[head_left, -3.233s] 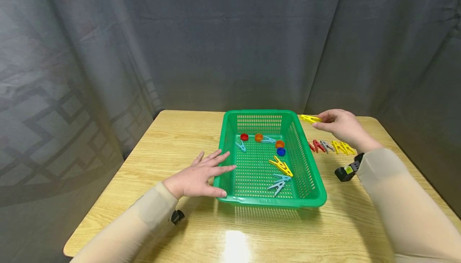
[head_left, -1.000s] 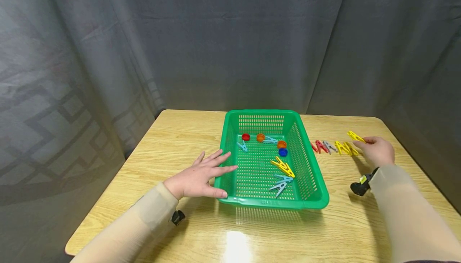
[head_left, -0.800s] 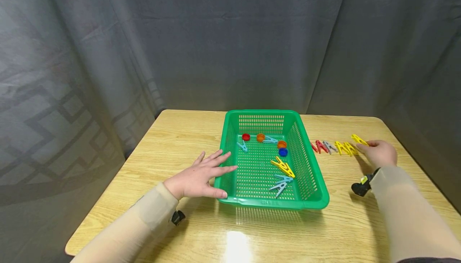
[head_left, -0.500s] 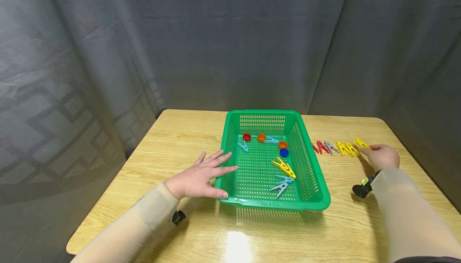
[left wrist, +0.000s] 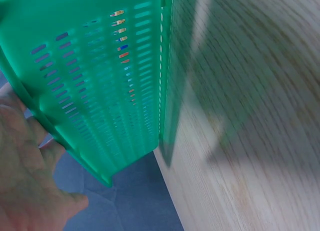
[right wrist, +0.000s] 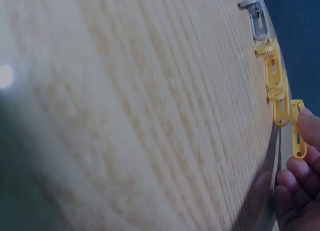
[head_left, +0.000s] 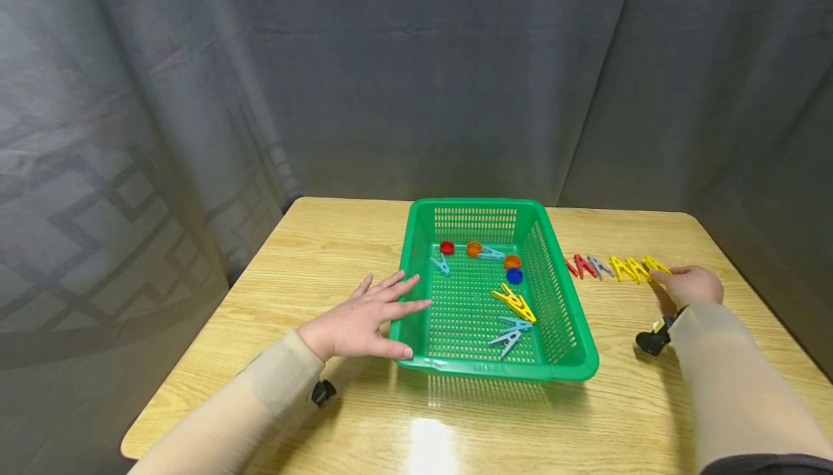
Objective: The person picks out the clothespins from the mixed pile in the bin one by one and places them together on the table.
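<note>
My right hand [head_left: 695, 285] pinches a yellow clothespin [head_left: 655, 264] at the right end of a row on the table. In the right wrist view, thumb and fingers grip this clothespin [right wrist: 298, 131], which appears slightly apart from the others. The row also has yellow clothespins [head_left: 621, 268], a grey clothespin [head_left: 600, 267] and red clothespins [head_left: 583, 266]. With fingers spread, my left hand [head_left: 364, 323] rests on the left rim of a green basket [head_left: 481, 369]. Inside the basket lie yellow clothespins [head_left: 514, 303] and light blue clothespins [head_left: 507, 337].
Small round caps also lie in the basket: a red cap [head_left: 447, 247], orange caps [head_left: 473, 249] and a blue cap [head_left: 514, 276]. Everything stands on a wooden table [head_left: 312, 265]. A dark grey curtain [head_left: 416, 99] hangs behind it.
My right hand has carried the yellow clothespin from beside the basket's far right corner rightward, then lowered it to the row's right end. The left hand stays on the basket.
</note>
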Action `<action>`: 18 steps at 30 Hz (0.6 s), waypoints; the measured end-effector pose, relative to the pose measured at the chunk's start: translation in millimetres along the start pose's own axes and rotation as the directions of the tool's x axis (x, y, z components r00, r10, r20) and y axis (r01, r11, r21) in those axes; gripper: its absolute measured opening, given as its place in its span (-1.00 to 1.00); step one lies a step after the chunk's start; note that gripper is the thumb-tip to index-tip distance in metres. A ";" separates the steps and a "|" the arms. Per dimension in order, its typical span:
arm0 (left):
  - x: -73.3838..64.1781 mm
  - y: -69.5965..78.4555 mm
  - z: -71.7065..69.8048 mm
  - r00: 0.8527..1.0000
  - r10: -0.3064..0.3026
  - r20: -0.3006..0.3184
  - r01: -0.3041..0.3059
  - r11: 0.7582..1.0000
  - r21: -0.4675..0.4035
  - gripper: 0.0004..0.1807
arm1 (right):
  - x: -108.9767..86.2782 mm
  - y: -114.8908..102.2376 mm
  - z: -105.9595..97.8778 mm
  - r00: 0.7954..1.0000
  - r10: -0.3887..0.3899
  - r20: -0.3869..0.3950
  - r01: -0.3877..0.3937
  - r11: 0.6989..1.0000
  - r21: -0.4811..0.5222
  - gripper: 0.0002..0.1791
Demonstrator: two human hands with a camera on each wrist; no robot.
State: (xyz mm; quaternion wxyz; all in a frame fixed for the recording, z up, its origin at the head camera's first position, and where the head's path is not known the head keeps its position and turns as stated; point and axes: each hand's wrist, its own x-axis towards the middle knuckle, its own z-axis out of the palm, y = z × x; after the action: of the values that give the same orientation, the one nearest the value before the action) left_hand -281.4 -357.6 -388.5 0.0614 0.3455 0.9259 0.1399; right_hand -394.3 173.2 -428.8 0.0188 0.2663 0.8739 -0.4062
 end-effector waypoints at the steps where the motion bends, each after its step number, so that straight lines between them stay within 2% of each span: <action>1: -0.1 0.0 -0.1 1.000 -0.001 0.000 0.001 1.000 0.000 -0.16 | -2.6 -1.6 -0.3 1.000 0.003 0.002 -0.003 1.000 -0.002 -0.28; 5: -0.1 -0.2 -0.1 1.000 -0.005 0.000 0.005 1.000 0.000 -0.17 | -7.5 -5.6 -1.5 1.000 0.011 0.011 -0.011 1.000 -0.003 -0.28; 10: -0.1 0.1 -0.3 1.000 -0.004 0.006 0.004 1.000 0.005 -0.16 | 5.2 -1.3 0.3 0.999 0.045 0.011 -0.045 0.999 0.014 -0.25; 18: 0.9 -0.4 -0.4 1.000 -0.006 0.003 0.006 1.000 0.003 -0.17 | -7.3 -10.6 -2.4 0.999 0.051 0.017 -0.051 0.999 0.001 -0.29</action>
State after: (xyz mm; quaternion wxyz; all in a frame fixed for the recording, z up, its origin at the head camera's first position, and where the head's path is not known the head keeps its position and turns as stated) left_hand -282.4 -357.4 -388.3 0.0629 0.3432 0.9270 0.1378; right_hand -392.7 166.0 -417.9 0.0366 0.2852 0.8662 -0.4088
